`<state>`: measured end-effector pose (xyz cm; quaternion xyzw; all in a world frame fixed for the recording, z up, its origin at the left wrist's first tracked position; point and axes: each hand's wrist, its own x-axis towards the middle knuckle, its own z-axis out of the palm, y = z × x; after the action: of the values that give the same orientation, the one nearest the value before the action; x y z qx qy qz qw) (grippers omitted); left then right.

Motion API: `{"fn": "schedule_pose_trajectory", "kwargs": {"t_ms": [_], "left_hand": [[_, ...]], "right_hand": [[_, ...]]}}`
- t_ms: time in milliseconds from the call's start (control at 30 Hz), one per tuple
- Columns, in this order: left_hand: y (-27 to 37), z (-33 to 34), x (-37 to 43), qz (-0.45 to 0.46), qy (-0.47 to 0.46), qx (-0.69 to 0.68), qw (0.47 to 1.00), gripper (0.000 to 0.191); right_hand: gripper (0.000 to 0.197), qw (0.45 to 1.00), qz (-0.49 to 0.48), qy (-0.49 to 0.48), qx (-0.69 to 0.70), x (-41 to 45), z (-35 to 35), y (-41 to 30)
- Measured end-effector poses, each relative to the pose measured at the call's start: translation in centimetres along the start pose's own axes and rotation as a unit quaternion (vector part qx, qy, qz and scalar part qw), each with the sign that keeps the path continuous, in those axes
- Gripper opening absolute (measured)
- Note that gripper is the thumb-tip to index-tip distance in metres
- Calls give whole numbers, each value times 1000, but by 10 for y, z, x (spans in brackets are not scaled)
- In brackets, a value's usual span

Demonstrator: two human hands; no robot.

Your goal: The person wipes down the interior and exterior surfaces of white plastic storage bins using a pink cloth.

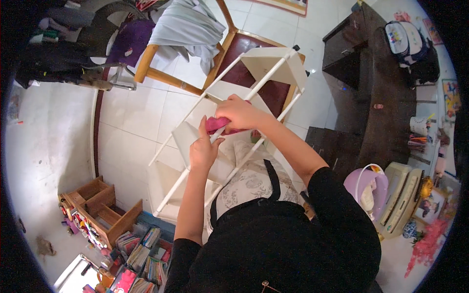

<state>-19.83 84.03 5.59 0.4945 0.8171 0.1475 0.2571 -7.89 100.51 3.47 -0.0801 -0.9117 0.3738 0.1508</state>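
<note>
A white shelf rack (185, 140) with round white poles and several tiers lies tilted across the person's lap, its black-tipped feet at the upper right. My left hand (204, 148) grips one of its poles near the middle. Just above and to the right, my right hand (238, 113) presses a pink cloth (216, 124) around the same pole. Part of the cloth is hidden under the right hand's fingers.
Behind the rack stands a wooden chair with a dark red seat (240, 64) and a grey cloth (187, 25) over it. A dark desk (388, 121) is on the right, a lilac bucket (353, 186) near it. Book bins (141, 252) and a small wooden shelf (124, 223) are lower left.
</note>
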Motion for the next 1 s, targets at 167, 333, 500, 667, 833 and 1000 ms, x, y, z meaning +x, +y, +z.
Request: {"fn": "schedule_pose_trajectory", "kwargs": {"t_ms": [167, 333, 500, 667, 833, 1000], "left_hand": [[-16, 1, 3, -38, -18, 2, 999, 60], [-24, 0, 4, -37, -39, -11, 998, 33], [-19, -5, 15, -50, -5, -6, 999, 32], [-3, -3, 25, -10, -1, 22, 1000, 31], [-21, -8, 19, -53, -28, 24, 998, 29], [-7, -8, 24, -50, -35, 28, 998, 30]], "right_hand": [[24, 903, 180, 248, 301, -24, -61, 17], [22, 796, 114, 475, 357, -72, -117, 6], [17, 862, 150, 455, 165, -64, -101, 55], [20, 895, 163, 410, -62, -12, 2, 79], [22, 936, 168, 293, -95, -16, 23, 19], [17, 919, 173, 336, -113, -40, -38, 115]]}}
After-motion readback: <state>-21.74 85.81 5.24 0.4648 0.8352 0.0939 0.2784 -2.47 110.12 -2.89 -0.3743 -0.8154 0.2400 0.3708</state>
